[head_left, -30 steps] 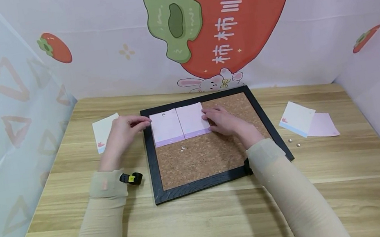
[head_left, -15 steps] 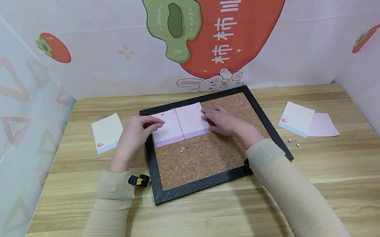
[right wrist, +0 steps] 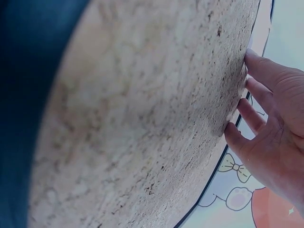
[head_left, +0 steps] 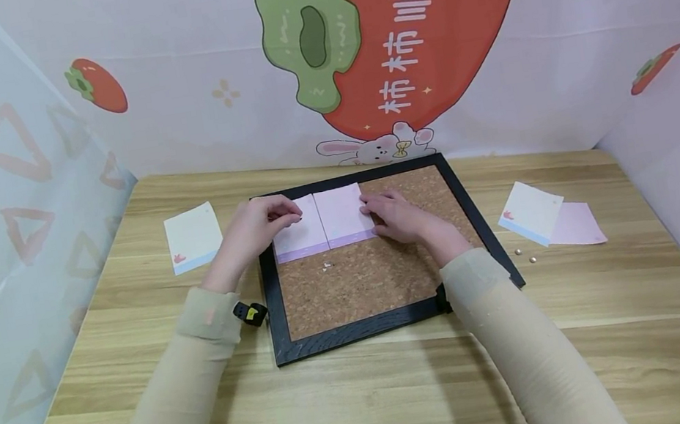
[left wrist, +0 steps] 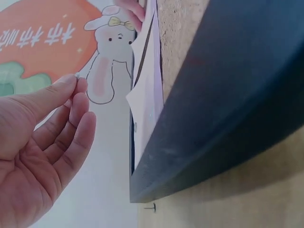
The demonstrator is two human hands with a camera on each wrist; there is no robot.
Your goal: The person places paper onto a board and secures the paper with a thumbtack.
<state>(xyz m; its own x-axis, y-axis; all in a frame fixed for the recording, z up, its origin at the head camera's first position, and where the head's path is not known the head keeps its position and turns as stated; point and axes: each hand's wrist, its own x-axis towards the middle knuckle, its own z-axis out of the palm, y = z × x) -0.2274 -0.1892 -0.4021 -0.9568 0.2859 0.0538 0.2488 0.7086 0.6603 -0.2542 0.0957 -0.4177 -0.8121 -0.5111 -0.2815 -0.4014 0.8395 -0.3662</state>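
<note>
Your left hand (head_left: 253,233) hovers over the upper left corner of the black-framed cork board (head_left: 383,272), thumb and forefinger pinched together just above the left pink note (head_left: 300,237); whether a pushpin sits between them is too small to tell, though the left wrist view shows the fingertips (left wrist: 76,88) meeting with nothing plainly visible. Your right hand (head_left: 401,217) lies flat, fingers straight, pressing the right edge of the right pink note (head_left: 343,215), which lies edge to edge with the left one in the board's top left area. A risk, as a judgement: if your flat hand lifts or slides, the notes may shift out of line or curl up, since the left wrist view shows paper edges (left wrist: 147,95) standing off the cork. A loose pin (head_left: 326,266) lies on the cork below the notes, and two more pins (head_left: 525,254) on the wooden table (head_left: 370,400) near the spare notes (head_left: 540,213) on the right; a forearm could sweep them off. Another note (head_left: 192,237) lies to the left. The backdrop (head_left: 417,22) shows a red persimmon with white Chinese characters, reading roughly "柿柿顺", and a cartoon rabbit.
</note>
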